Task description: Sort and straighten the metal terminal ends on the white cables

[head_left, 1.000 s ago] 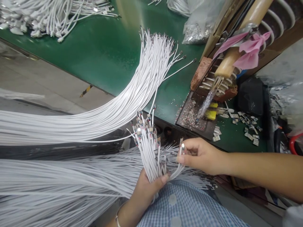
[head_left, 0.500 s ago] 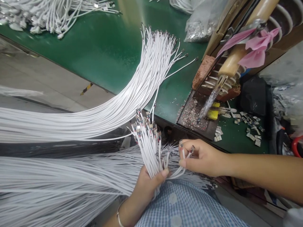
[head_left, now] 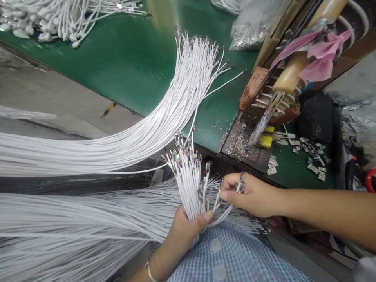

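Observation:
My left hand [head_left: 186, 227] is closed around a bundle of white cables [head_left: 188, 188], whose ends stand up with small metal connectors. Between the thumb and fingers of my right hand [head_left: 249, 194], a few cables [head_left: 226, 211] from the same bundle are gripped, bent away to the right. Some of their connector tips poke up beside the fingers. Behind the bundle, a thick sheaf of white cables [head_left: 164, 113] curves over the green table's edge. More cables [head_left: 88, 219] lie in a broad spread to the left and beneath my hands.
On the green table [head_left: 123, 58] a soldering iron [head_left: 270, 109] with a pink ribbon rests in a coil stand above a debris-strewn tray [head_left: 239, 141]. Loose metal connectors [head_left: 314, 152], a brick [head_left: 253, 88] and a plastic bag of parts [head_left: 249, 31] are nearby. Another cable pile [head_left: 64, 19] lies at the far left.
My right hand has shifted slightly left, and its fingers now pinch another cable beside those held. The bundle in my left hand has tilted a little to the right.

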### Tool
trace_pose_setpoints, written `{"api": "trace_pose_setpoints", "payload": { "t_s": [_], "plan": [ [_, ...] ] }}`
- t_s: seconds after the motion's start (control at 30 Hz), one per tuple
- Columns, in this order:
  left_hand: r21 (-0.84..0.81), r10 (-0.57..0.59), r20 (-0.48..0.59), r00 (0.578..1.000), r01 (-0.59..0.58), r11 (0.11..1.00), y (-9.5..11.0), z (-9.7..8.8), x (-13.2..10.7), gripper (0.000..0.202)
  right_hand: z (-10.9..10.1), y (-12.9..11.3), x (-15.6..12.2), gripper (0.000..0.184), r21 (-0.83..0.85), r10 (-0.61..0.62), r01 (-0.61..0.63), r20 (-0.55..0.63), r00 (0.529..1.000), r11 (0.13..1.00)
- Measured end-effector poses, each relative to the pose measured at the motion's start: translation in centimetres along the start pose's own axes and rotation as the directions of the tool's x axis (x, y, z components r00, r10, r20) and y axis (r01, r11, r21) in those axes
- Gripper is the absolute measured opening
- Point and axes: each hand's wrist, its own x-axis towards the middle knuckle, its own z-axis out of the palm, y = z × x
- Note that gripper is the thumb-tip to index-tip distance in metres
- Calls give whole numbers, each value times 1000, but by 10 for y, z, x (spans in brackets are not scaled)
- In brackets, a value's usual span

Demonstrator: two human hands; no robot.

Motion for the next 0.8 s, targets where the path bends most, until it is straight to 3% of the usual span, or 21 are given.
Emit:
{"api": "trace_pose_setpoints", "payload": {
  "t_s": [0.17, 0.33, 0.57, 0.8],
  "plan": [
    [31, -6, 0, 1000, 6, 1000, 0, -1, 1, 23, -1, 1, 0, 15, 5, 15, -15, 16, 1000, 1000],
    [34, -13, -2, 1000, 13, 999, 2, 1, 0, 21, -4, 3, 0, 24, 68, -72, 76, -57, 996, 995],
    [30, -28, -16, 999, 28, 999, 0, -1, 0, 23, -5, 3, -1, 52, -25, -34, 33, -29, 999, 999],
    [56, -5, -20, 1000, 6, 998, -3, -2, 2, 21, -6, 3, 1, 53, -27, -16, 16, -6, 1000, 1000]
  ]
}}
